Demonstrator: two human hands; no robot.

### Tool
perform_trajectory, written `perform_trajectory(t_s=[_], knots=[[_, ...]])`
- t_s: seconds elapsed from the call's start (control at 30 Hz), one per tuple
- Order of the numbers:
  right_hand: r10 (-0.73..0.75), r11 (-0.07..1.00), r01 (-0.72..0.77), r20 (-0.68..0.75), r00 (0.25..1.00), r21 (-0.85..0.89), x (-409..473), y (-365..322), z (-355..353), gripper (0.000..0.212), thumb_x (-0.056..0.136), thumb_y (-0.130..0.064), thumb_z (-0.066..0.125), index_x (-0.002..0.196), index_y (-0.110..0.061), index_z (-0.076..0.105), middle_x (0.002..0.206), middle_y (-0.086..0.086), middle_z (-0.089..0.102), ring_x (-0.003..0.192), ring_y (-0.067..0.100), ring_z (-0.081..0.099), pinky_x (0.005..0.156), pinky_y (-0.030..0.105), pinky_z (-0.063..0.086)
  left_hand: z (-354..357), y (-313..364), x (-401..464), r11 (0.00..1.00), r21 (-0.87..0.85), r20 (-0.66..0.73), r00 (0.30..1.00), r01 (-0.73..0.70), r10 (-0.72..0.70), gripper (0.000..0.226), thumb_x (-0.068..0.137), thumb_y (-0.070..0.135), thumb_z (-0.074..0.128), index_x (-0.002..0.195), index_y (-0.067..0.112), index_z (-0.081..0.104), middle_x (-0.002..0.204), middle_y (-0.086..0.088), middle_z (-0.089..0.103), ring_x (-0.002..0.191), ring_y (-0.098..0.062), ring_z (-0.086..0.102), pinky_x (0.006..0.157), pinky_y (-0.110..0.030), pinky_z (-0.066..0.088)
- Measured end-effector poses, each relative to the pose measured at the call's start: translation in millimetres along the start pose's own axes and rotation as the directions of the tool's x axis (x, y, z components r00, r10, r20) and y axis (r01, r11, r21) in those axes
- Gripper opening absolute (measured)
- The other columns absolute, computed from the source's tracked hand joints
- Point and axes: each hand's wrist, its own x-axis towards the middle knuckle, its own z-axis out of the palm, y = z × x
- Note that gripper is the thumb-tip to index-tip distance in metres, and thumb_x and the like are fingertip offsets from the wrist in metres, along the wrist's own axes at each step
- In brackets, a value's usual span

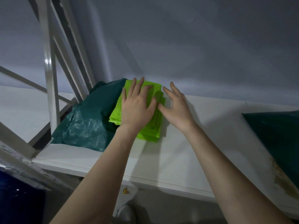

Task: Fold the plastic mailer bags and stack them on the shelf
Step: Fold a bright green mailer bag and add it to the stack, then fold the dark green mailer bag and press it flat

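Observation:
A stack of folded bright green mailer bags [149, 131] lies on the white shelf board [178, 152]. My left hand [137, 107] lies flat on top of the stack with fingers spread and straight. Just right of the stack, my right hand [176, 107] hovers with fingers spread and loosely bent; its thumb tip is at the stack's right edge and it holds nothing. A crumpled dark teal mailer bag [85, 125] lies partly under the green stack on its left side.
White metal shelf uprights and diagonal braces [50, 88] stand at the left. Another dark teal bag [278, 138] lies at the shelf's right end, near a brown stain. A grey wall backs the shelf. Below the front edge are a dark blue object [19, 201] and the floor.

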Motion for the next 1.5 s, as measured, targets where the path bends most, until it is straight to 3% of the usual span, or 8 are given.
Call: perform_trajectory(t_s=[0.47, 0.93, 1.1, 1.23, 1.4, 1.5], knots=[[0.072, 0.986, -0.093, -0.152, 0.986, -0.139, -32.6, 61.2, -108.5, 0.06, 0.089, -0.029, 0.06, 0.143, -0.022, 0.036, 0.158, -0.006, 0.014, 0.143, 0.01, 0.013, 0.112, 0.026, 0.02, 47.5, 107.6, -5.6, 0.973, -0.155, 0.163, 0.967, -0.17, 0.195, 0.048, 0.095, 0.035, 0.043, 0.139, 0.018, 0.039, 0.156, 0.0, 0.02, 0.147, -0.017, 0.002, 0.117, -0.039, -0.001], [0.262, 0.906, -0.321, -0.232, 0.937, -0.275, -103.8, 145.8, -202.8, 0.061, 0.09, -0.029, 0.057, 0.146, -0.022, 0.032, 0.158, -0.005, 0.008, 0.145, 0.016, 0.008, 0.114, 0.035, 0.021, 110.0, 212.6, -52.8, 0.935, -0.26, 0.454, 0.825, -0.24, 0.338, 0.056, 0.097, 0.04, 0.035, 0.148, 0.02, 0.019, 0.159, -0.001, 0.005, 0.146, -0.015, -0.001, 0.117, -0.032, -0.001], [0.364, 0.823, -0.418, -0.207, 0.908, -0.384, -126.0, 174.5, -221.3, 0.066, 0.09, -0.034, 0.057, 0.147, -0.022, 0.027, 0.158, -0.002, 0.011, 0.144, 0.022, 0.01, 0.113, 0.041, 0.022, 134.8, 242.0, -70.0, 0.947, -0.289, 0.528, 0.802, -0.139, 0.279, 0.056, 0.095, 0.04, 0.04, 0.145, 0.018, 0.028, 0.151, -0.006, 0.031, 0.137, -0.025, 0.028, 0.111, -0.038, 0.025], [0.503, 0.755, -0.517, -0.15, 0.851, -0.404, -140.4, 198.6, -228.0, 0.071, 0.088, -0.039, 0.057, 0.148, -0.023, 0.023, 0.158, 0.0, 0.011, 0.145, 0.024, 0.007, 0.115, 0.048, 0.02, 148.8, 258.5, -79.0, 0.942, -0.335, 0.637, 0.745, 0.036, 0.198, 0.052, 0.095, 0.04, 0.041, 0.141, 0.019, 0.033, 0.142, -0.008, 0.043, 0.128, -0.029, 0.038, 0.104, -0.041, 0.034], [0.573, 0.682, -0.529, -0.079, 0.816, -0.505, -143.3, 213.3, -222.9, 0.072, 0.089, -0.046, 0.054, 0.148, -0.025, 0.02, 0.159, 0.002, 0.005, 0.145, 0.026, 0.002, 0.115, 0.054, 0.016, 165.5, 273.8, -85.1, 0.863, -0.428, 0.712, 0.689, 0.269, 0.138, 0.048, 0.093, 0.035, 0.045, 0.137, 0.015, 0.038, 0.128, -0.01, 0.052, 0.117, -0.025, 0.049, 0.096, -0.028, 0.038], [0.567, 0.671, -0.508, -0.068, 0.821, -0.54, -142.5, 213.3, -219.0, 0.07, 0.09, -0.045, 0.051, 0.148, -0.025, 0.02, 0.159, 0.004, 0.003, 0.145, 0.028, 0.001, 0.115, 0.055, 0.014, 171.9, 282.0, -89.0, 0.751, -0.501, 0.728, 0.679, 0.431, 0.095, 0.042, 0.09, 0.028, 0.052, 0.13, 0.015, 0.046, 0.12, -0.008, 0.058, 0.105, -0.022, 0.058, 0.096, -0.034, 0.047]])
